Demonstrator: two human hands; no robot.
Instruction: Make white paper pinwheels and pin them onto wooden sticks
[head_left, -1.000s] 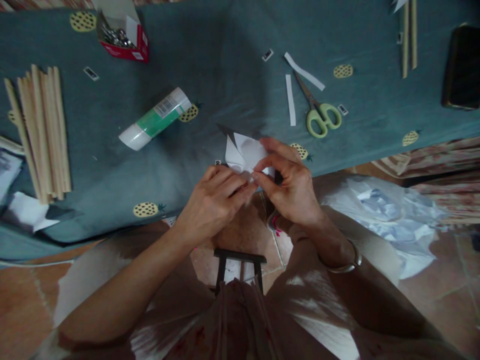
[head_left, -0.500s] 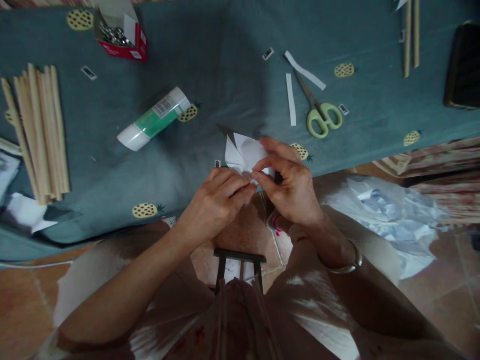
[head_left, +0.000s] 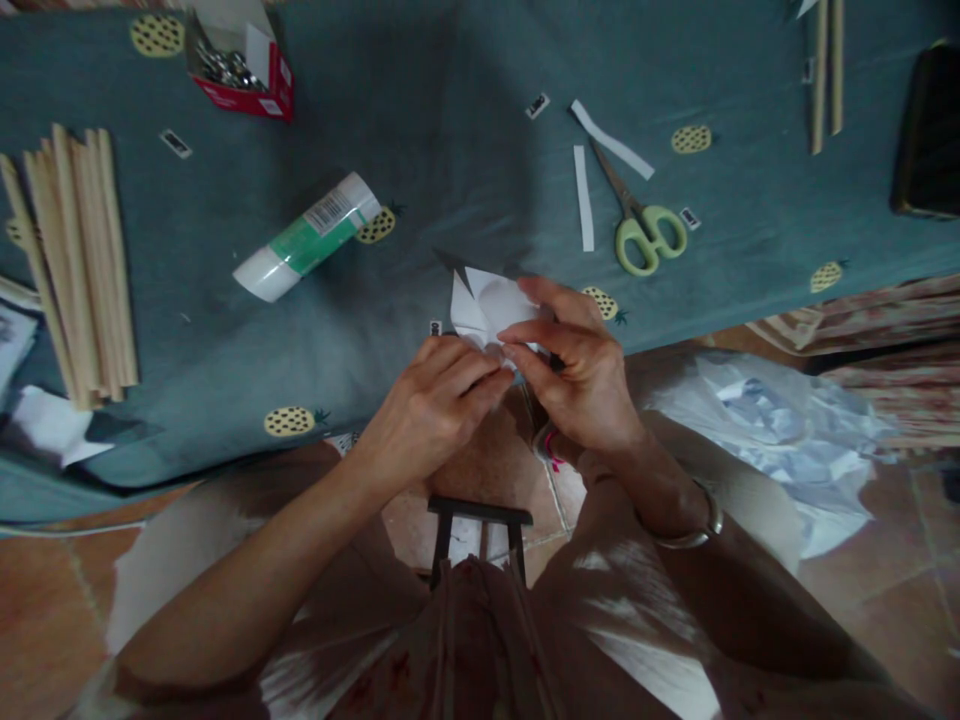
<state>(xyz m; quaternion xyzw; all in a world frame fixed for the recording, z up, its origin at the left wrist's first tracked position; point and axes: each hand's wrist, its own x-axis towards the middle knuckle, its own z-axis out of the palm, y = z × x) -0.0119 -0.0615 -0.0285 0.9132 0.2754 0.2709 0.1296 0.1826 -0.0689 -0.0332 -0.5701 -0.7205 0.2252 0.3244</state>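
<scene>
your left hand and right hand meet at the near edge of the green cloth, both grasping the folded white paper — fingertips pinched close together at its lower part, pointed flaps facing away from you. exact contact of the left fingertips is partly hidden. beyond the paper to the right: scissors with green handles, lying beside two white paper strips. to the left: a white-and-green tube, lying slantwise; farther off, an open red box holding small metal pieces. far left, a bundle of wooden sticks — a white scrap near its lower end. at the far right, a dark phone-like object rests on the cloth.
</scene>
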